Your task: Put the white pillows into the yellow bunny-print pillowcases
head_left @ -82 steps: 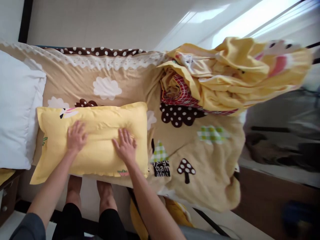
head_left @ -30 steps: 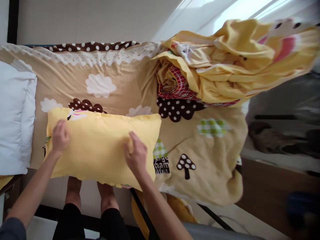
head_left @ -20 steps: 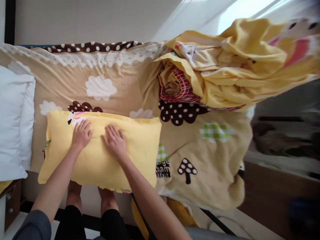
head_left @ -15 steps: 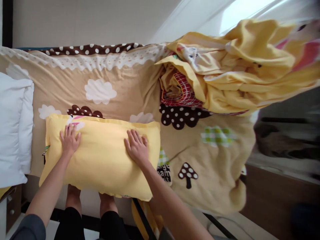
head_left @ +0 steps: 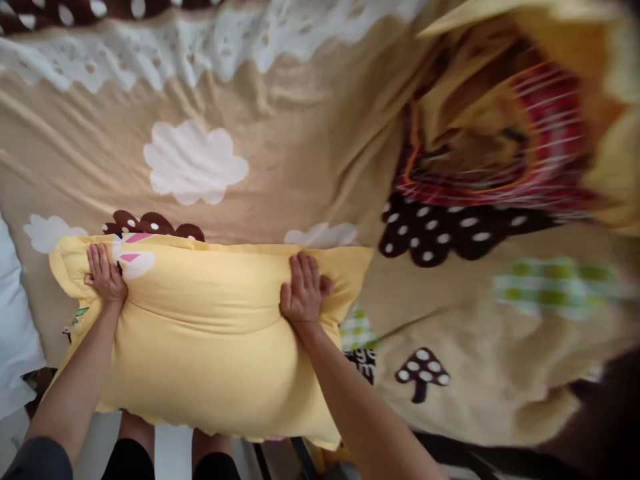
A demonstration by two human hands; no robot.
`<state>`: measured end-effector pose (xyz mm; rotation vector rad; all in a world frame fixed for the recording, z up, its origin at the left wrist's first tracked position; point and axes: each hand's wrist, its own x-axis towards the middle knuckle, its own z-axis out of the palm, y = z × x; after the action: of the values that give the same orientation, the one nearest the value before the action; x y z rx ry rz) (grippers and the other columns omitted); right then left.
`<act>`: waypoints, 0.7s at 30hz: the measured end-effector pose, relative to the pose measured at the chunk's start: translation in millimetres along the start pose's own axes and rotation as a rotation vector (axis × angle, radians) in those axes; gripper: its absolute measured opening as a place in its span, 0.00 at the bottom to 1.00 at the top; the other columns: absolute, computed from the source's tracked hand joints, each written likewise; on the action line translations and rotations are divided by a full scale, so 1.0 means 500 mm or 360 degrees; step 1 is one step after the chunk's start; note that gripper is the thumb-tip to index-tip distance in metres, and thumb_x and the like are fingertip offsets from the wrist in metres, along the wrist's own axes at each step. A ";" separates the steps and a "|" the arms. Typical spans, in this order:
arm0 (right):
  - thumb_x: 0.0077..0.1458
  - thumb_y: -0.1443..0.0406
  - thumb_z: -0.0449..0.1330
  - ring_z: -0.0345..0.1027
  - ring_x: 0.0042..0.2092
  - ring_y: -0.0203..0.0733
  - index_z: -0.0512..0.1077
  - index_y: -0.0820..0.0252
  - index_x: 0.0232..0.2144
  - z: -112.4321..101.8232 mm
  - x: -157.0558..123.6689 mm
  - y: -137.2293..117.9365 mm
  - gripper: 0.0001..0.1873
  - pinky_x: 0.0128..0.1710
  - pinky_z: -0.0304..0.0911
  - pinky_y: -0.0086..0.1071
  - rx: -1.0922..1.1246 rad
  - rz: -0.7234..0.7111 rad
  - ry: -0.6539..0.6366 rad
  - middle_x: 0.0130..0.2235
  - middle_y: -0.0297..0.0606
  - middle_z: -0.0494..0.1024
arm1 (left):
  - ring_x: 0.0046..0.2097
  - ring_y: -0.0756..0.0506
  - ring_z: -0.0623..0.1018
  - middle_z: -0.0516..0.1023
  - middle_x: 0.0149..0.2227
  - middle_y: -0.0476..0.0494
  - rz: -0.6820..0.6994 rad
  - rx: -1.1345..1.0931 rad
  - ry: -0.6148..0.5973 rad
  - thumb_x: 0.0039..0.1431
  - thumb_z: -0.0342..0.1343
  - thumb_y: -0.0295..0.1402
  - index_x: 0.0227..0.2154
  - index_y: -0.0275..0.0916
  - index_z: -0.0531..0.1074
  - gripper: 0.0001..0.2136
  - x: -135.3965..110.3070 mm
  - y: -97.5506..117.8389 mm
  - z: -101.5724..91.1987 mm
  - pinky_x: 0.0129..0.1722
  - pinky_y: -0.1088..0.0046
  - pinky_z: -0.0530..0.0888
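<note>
A yellow pillow (head_left: 210,333) lies along the near edge of a bed covered by a tan sheet (head_left: 300,140) printed with white clouds, dotted brown shapes and mushrooms. My left hand (head_left: 106,277) presses on the pillow's far left corner, fingers together and curled into the fabric. My right hand (head_left: 303,293) presses near the far right corner, fingers flat and the thumb pinching a fold of the pillowcase. The pillow bulges between both hands.
A white pillow (head_left: 15,333) lies at the left edge of the bed. A crumpled yellow and red-checked quilt (head_left: 525,127) is heaped at the right. My legs (head_left: 170,447) stand below the bed edge. A white lace border (head_left: 200,40) runs along the far side.
The camera has moved much closer to the bed. Both hands have slid outward to the pillow's far corners and now bunch the fabric instead of lying flat.
</note>
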<state>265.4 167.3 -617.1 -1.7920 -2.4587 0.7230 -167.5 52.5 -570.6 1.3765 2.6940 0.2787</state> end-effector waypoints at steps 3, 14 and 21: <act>0.59 0.58 0.42 0.44 0.68 0.58 0.52 0.68 0.66 0.029 -0.009 0.023 0.35 0.63 0.40 0.50 0.0034 0.0015 0.0106 0.65 0.54 0.58 | 0.70 0.39 0.50 0.52 0.68 0.30 -0.0005 0.0069 0.0018 0.67 0.32 0.41 0.66 0.29 0.53 0.30 0.005 0.004 0.017 0.66 0.57 0.47; 0.56 0.57 0.43 0.53 0.64 0.58 0.54 0.64 0.65 0.038 -0.005 0.027 0.36 0.60 0.45 0.51 -0.0050 -0.0041 0.0189 0.62 0.54 0.63 | 0.69 0.37 0.53 0.55 0.67 0.27 0.0015 0.0104 0.0010 0.68 0.32 0.44 0.66 0.30 0.53 0.30 0.006 0.009 0.013 0.65 0.54 0.48; 0.56 0.58 0.43 0.53 0.65 0.56 0.54 0.63 0.65 0.041 -0.004 0.027 0.35 0.60 0.48 0.50 -0.0046 -0.0119 0.0294 0.62 0.53 0.64 | 0.69 0.37 0.52 0.56 0.67 0.26 0.0040 0.0094 0.0018 0.67 0.31 0.44 0.65 0.27 0.55 0.31 0.008 0.010 0.013 0.65 0.56 0.49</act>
<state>272.7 161.2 -639.9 -1.6815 -2.4116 0.4953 -164.7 59.2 -576.2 1.4298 2.7167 0.2109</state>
